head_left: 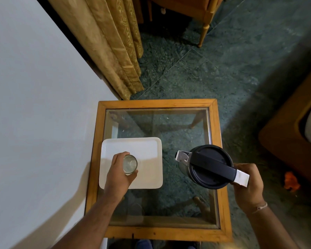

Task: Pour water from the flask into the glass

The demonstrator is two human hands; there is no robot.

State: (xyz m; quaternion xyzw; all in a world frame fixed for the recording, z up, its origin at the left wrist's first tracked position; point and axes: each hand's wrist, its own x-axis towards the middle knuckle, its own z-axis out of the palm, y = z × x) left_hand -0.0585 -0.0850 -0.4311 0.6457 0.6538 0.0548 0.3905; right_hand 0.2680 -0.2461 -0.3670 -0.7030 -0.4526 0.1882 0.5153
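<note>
Your right hand (248, 184) has its fingers wrapped around the handle of the black-lidded flask (211, 166), spout pointing toward the glass (130, 164), which your left hand (121, 170) grips on the white tray (147, 150). The tray sits at the left of a wood-framed, glass-topped table (217, 133) by a pale wall (34, 105). Gold curtains (104, 42) hang beyond, over a dark green stone floor (223, 69).

The left hand (121, 168) covers the near side of the glass (130, 164), so its base stays unseen. The flask (211, 167) body hides beneath its own black lid. Both forearms run off the bottom edge, and the chair (196, 9) is cropped at upper right.
</note>
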